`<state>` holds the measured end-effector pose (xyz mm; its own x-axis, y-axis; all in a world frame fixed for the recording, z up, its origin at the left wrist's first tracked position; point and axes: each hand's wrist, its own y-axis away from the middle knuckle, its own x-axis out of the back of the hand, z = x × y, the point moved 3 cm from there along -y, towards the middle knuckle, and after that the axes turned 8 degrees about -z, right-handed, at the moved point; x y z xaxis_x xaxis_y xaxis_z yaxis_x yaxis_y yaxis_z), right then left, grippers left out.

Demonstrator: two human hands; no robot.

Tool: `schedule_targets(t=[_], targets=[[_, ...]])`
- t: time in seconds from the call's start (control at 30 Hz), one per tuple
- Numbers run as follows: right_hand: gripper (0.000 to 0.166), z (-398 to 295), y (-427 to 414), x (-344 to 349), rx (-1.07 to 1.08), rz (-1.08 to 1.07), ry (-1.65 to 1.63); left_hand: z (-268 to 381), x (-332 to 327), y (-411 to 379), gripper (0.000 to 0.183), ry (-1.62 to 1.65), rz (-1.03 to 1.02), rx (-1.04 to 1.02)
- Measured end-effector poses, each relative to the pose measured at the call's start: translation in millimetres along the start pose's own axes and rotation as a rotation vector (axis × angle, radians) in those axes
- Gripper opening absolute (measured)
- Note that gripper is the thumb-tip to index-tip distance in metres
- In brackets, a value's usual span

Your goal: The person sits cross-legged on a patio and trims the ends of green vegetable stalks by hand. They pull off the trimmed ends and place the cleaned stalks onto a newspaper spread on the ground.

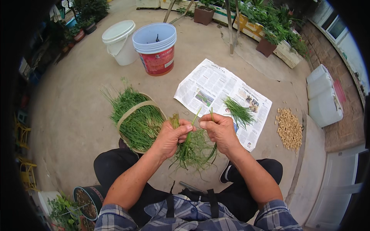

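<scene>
My left hand (173,134) grips a bunch of long grass-like greens, probably chives (185,148), their pale cut ends showing above the fist. Between the thumb and fingers of my right hand (217,128) are a few green blades (213,151) that hang down past the palm. The two hands are close together, over loose green scraps (199,158) on the concrete. A wicker basket (122,118) with an arched handle, heaped with the same greens (138,127), stands by my left hand. Beyond my right hand, a small bundle of greens (239,112) lies on a spread newspaper (190,86).
A red paint-type bucket (157,59) and a white lidded bucket (122,49) stand ahead. On the right, a pile of peanuts (289,130) lies near white plastic jugs (323,95). Wooden legs (231,31) and planters (266,46) line the back. A soil-filled pot (86,202) is behind left.
</scene>
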<state>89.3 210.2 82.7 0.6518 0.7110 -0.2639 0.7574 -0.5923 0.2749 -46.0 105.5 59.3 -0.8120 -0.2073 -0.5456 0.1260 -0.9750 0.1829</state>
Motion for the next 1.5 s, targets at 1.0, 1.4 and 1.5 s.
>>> schedule_targets(t=[1.0, 1.4, 1.5], targets=[[0.013, -72, 4, 89, 0.564, 0.304, -0.328, -31, 19, -11, 0.014, 0.110, 0.367, -0.057], [0.025, -79, 1, 112, 0.596, 0.148, -0.490, -25, 13, -2, 0.034, -0.164, 0.283, 0.182], [0.025, -81, 3, 104, 0.601, 0.114, -0.426, -20, 5, -3, 0.039, 0.023, 0.195, 0.145]])
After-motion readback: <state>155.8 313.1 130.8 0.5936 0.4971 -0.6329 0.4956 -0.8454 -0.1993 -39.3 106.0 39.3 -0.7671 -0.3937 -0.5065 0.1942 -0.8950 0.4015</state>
